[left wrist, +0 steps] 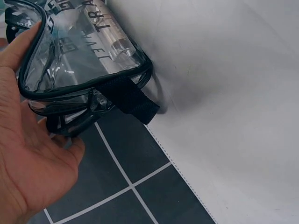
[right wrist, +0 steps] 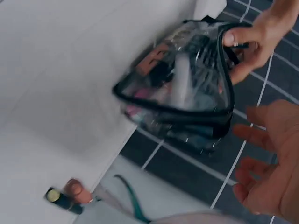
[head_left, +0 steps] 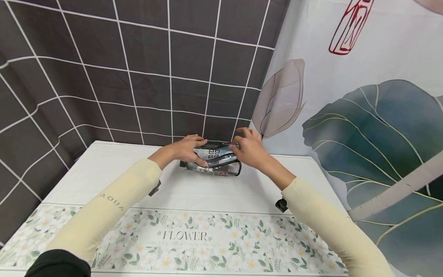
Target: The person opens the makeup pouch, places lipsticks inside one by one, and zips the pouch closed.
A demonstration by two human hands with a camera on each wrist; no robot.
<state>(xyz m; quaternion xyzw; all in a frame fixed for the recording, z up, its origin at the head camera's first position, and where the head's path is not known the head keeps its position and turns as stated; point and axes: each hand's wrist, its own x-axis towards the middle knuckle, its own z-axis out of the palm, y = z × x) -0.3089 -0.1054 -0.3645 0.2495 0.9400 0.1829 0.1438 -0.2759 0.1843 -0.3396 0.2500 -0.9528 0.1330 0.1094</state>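
A see-through toiletry bag (head_left: 223, 169) with black piping lies at the back of the white table, with several small items inside. My left hand (head_left: 188, 149) grips its left end; in the right wrist view the thumb presses on the black edge and the fingers go behind. A black fabric tab (left wrist: 132, 99) sticks out from that end. Above the bag's right end is my right hand (head_left: 250, 148) with bent fingers. The right wrist view shows this hand (right wrist: 273, 161) apart from the bag, its fingers loosely curled and holding nothing.
Two small cosmetics, a dark tube (right wrist: 63, 201) and a pinkish-brown piece (right wrist: 77, 190), are near the table's back edge. Behind the table hangs a dark grid-patterned cloth (head_left: 145, 92); a leaf-printed cloth (head_left: 363, 134) hangs at right. A flower-printed strip (head_left: 194, 250) covers the table's front.
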